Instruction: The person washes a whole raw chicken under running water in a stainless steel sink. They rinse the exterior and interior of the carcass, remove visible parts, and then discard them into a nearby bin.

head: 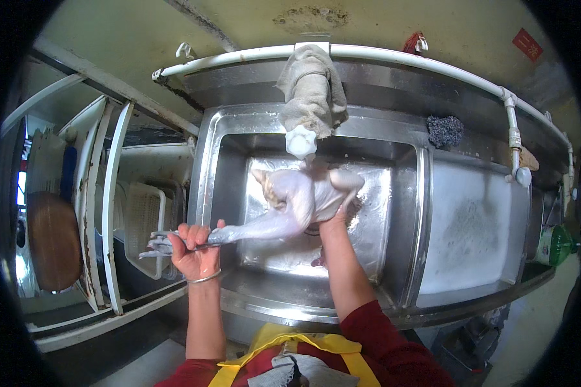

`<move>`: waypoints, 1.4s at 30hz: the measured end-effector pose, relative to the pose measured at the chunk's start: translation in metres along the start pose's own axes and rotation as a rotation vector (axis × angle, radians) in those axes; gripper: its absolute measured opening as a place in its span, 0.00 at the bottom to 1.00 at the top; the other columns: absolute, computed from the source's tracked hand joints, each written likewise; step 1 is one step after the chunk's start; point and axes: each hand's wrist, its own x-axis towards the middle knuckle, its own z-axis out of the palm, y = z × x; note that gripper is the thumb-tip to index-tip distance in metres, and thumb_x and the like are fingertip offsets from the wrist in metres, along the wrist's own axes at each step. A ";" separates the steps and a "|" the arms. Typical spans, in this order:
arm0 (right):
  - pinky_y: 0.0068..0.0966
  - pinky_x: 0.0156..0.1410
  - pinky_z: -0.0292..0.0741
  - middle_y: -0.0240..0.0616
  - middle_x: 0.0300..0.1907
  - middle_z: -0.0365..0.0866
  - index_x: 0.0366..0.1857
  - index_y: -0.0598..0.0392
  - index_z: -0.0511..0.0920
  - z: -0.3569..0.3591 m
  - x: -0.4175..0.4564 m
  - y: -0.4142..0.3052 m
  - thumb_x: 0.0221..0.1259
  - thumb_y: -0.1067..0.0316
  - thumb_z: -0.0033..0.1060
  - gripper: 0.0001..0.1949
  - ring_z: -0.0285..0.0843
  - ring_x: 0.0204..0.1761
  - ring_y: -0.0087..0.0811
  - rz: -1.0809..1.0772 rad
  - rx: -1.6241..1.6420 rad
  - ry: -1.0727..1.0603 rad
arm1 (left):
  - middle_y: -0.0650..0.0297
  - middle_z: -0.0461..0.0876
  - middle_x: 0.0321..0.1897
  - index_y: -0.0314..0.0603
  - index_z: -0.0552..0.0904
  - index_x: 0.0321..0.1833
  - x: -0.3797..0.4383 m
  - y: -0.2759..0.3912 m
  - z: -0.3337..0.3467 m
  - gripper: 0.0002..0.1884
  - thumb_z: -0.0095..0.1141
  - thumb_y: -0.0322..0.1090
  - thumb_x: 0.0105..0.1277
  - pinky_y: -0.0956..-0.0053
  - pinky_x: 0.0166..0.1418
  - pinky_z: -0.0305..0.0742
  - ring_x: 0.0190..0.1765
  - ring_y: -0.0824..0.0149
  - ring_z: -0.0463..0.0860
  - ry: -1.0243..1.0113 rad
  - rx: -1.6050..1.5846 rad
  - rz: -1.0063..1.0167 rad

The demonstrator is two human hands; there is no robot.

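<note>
A plucked raw bird, probably a chicken [295,196], is held over a stainless steel sink basin [415,193], below a tap with a white knob [300,141]. My left hand [196,249] grips its feet at the basin's left side, with the legs stretched out. My right hand [335,217] is against the underside of the body, its fingers mostly hidden behind the bird. A grey cloth [314,87] is wrapped around the tap. Below the body, a small dark reddish piece [318,261] shows beside my right wrist.
A second basin [465,227] on the right holds whitish, foamy water. A dark scouring pad [444,131] lies on the ledge behind. White pipes [392,52] run along the wall. At left, a rack holds a white plastic basket [145,208] and a brown board [55,242].
</note>
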 end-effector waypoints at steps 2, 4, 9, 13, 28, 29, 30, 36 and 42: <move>0.34 0.62 0.64 0.37 0.56 0.68 0.59 0.51 0.64 -0.045 0.034 -0.036 0.62 0.45 0.40 0.26 0.67 0.56 0.36 0.072 0.049 -0.463 | 0.71 0.61 0.17 0.46 0.67 0.25 0.001 -0.012 -0.028 0.15 0.54 0.46 0.62 0.42 0.61 0.58 0.27 0.69 0.67 0.065 -0.051 -0.036; 0.35 0.61 0.66 0.37 0.51 0.74 0.55 0.52 0.69 -0.038 0.024 -0.024 0.61 0.48 0.45 0.24 0.71 0.53 0.36 0.197 -0.102 -0.259 | 0.70 0.62 0.17 0.46 0.68 0.25 -0.009 -0.006 -0.054 0.15 0.53 0.46 0.63 0.42 0.60 0.60 0.28 0.69 0.69 0.180 -0.102 -0.009; 0.37 0.57 0.69 0.38 0.50 0.75 0.52 0.52 0.72 0.015 -0.019 -0.011 0.59 0.50 0.52 0.22 0.73 0.51 0.38 0.338 -0.412 0.494 | 0.66 0.73 0.22 0.45 0.73 0.27 -0.022 -0.016 -0.111 0.08 0.54 0.38 0.61 0.47 0.53 0.67 0.34 0.63 0.74 0.650 0.012 0.041; 0.37 0.53 0.73 0.39 0.47 0.76 0.54 0.55 0.68 0.024 -0.018 -0.017 0.62 0.57 0.50 0.20 0.75 0.47 0.39 0.292 -0.518 0.530 | 0.62 0.78 0.28 0.45 0.75 0.29 -0.017 -0.043 -0.127 0.06 0.55 0.37 0.60 0.49 0.52 0.69 0.39 0.60 0.76 0.852 0.010 -0.017; 0.24 0.48 0.71 0.34 0.40 0.77 0.48 0.59 0.73 0.018 -0.012 -0.037 0.50 0.77 0.55 0.18 0.74 0.42 0.28 0.067 -1.113 0.410 | 0.52 0.76 0.50 0.39 0.66 0.60 0.004 -0.125 -0.083 0.28 0.57 0.34 0.56 0.66 0.58 0.70 0.54 0.51 0.75 -0.157 1.709 -0.225; 0.24 0.48 0.71 0.34 0.40 0.77 0.48 0.59 0.73 0.031 -0.012 -0.032 0.50 0.77 0.56 0.18 0.74 0.42 0.28 0.102 -1.135 0.422 | 0.51 0.74 0.52 0.39 0.67 0.60 0.022 -0.133 -0.082 0.31 0.61 0.30 0.51 0.67 0.59 0.68 0.55 0.50 0.74 -0.417 1.946 0.060; 0.24 0.49 0.70 0.33 0.41 0.77 0.48 0.59 0.73 0.039 -0.013 -0.028 0.52 0.75 0.57 0.17 0.74 0.42 0.28 0.115 -1.172 0.394 | 0.53 0.75 0.51 0.39 0.68 0.59 0.031 -0.143 -0.084 0.29 0.60 0.30 0.51 0.67 0.60 0.67 0.55 0.52 0.74 -0.453 1.845 -0.023; 0.23 0.50 0.69 0.32 0.41 0.77 0.46 0.58 0.75 0.030 -0.007 -0.037 0.55 0.69 0.56 0.14 0.74 0.43 0.26 0.301 -1.194 0.399 | 0.54 0.80 0.38 0.35 0.75 0.48 0.051 -0.169 -0.113 0.17 0.56 0.30 0.55 0.73 0.44 0.75 0.39 0.59 0.80 -0.338 1.439 -0.157; 0.23 0.53 0.67 0.34 0.41 0.78 0.47 0.62 0.75 0.018 0.010 -0.030 0.53 0.68 0.58 0.16 0.74 0.45 0.27 0.145 -1.627 0.082 | 0.62 0.76 0.19 0.32 0.77 0.33 0.075 -0.173 -0.116 0.10 0.50 0.35 0.60 0.80 0.19 0.67 0.16 0.71 0.72 0.258 0.881 -0.521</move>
